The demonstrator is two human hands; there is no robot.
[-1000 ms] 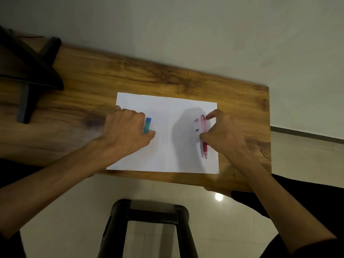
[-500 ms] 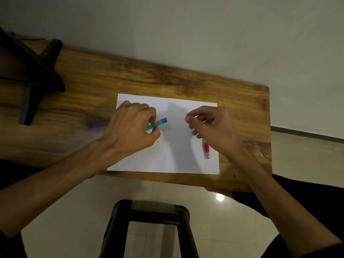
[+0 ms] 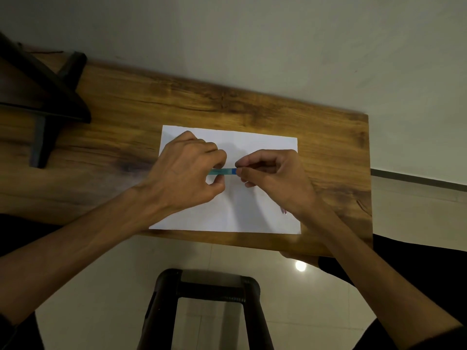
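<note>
The teal pen [image 3: 223, 171] hangs level over the middle of the white paper sheet [image 3: 252, 213] on the wooden table [image 3: 227, 102]. At its nine o'clock end the left hand [image 3: 184, 173] curls round the barrel. At three o'clock the right hand [image 3: 273, 178] pinches the blue end. A pink pen tip [image 3: 285, 211] peeks out at the right hand's five o'clock.

So the wooden table [image 3: 252, 102] sits right up against a plain pale wall [image 3: 252, 34], with a white sheet of paper [image 3: 252, 213] lying flat near its front edge. Just the tip of a reddish pen [image 3: 285, 211] shows on the sheet's right side. There's a black stand [image 3: 50, 97] on the table's far left. Down below, a black stool frame [image 3: 212, 286] stands on a glossy tiled floor [image 3: 101, 286], which has a bright light spot [image 3: 300, 266] on it.
</note>
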